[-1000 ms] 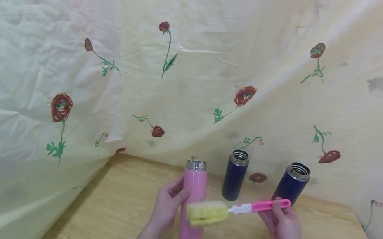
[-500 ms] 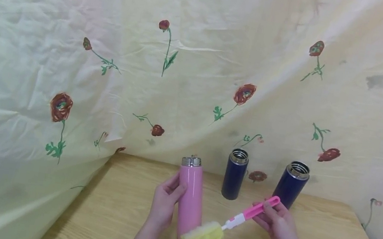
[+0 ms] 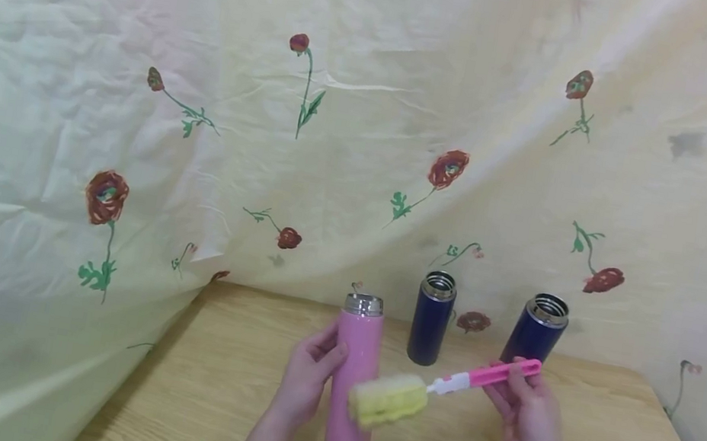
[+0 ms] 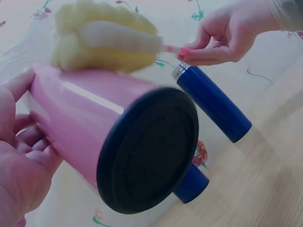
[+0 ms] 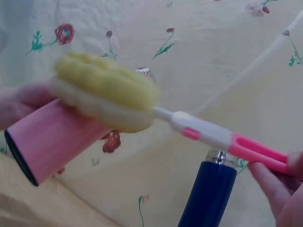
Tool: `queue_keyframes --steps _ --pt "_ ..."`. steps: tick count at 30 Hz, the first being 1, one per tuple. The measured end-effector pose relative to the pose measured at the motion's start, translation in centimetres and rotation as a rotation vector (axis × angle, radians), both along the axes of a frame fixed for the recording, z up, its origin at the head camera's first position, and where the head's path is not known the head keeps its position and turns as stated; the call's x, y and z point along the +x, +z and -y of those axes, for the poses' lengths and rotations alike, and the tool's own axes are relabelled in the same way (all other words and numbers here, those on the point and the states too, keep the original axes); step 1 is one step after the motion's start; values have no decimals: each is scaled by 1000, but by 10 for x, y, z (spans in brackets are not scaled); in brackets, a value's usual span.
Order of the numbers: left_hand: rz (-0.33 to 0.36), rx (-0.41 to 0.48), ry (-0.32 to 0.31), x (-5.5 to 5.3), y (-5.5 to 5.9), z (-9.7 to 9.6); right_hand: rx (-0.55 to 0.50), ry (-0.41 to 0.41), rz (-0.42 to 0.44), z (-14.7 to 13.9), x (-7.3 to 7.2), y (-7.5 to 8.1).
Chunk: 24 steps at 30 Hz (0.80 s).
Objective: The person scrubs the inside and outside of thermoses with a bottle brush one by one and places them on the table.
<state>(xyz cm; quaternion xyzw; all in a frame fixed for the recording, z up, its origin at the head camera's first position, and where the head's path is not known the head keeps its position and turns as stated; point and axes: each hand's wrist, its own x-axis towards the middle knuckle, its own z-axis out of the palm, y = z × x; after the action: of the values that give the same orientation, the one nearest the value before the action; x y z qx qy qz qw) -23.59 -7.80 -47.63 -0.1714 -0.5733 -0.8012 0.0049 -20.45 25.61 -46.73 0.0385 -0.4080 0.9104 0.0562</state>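
Note:
My left hand [image 3: 305, 371] grips a pink thermos bottle [image 3: 359, 345] by its side; its steel mouth is uncapped and its black base [image 4: 149, 151] faces the left wrist camera. Between thumb and fingers, my right hand [image 3: 531, 414] pinches the pink handle of a bottle brush [image 5: 258, 152]. The brush's yellow and white sponge head [image 3: 390, 400] lies across the front of the pink bottle's side, blurred by motion. In the left wrist view the sponge [image 4: 102, 38] appears against the bottle wall.
Two dark blue uncapped thermos bottles stand behind the hands: one [image 3: 430, 325] near the middle, another [image 3: 533, 334] behind my right hand. The wooden table [image 3: 218, 376] ends at a flower-printed cloth [image 3: 333, 171] hanging at the back and left.
The brush head swings down to the bottle's lower end, then back up to mid-side. The pink bottle tilts slightly left and returns upright. Both hands keep their holds.

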Motion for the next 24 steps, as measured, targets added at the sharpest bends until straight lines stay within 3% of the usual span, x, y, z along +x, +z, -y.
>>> queue_keyframes --steps 4,7,11,18,24 --pt "-20 -30 -62 1 0 -1 -308 -6 9 -3 3 6" --pt "-26 -52 -97 2 -1 -2 -422 -48 32 -3 6 10" --pt "-19 -69 -129 4 -3 -4 -432 -120 87 -2 8 16" --pt "20 -80 -85 6 3 -11 -388 -222 129 3 7 21" --pt "13 -57 -98 7 7 -11 -402 -268 178 3 8 23"
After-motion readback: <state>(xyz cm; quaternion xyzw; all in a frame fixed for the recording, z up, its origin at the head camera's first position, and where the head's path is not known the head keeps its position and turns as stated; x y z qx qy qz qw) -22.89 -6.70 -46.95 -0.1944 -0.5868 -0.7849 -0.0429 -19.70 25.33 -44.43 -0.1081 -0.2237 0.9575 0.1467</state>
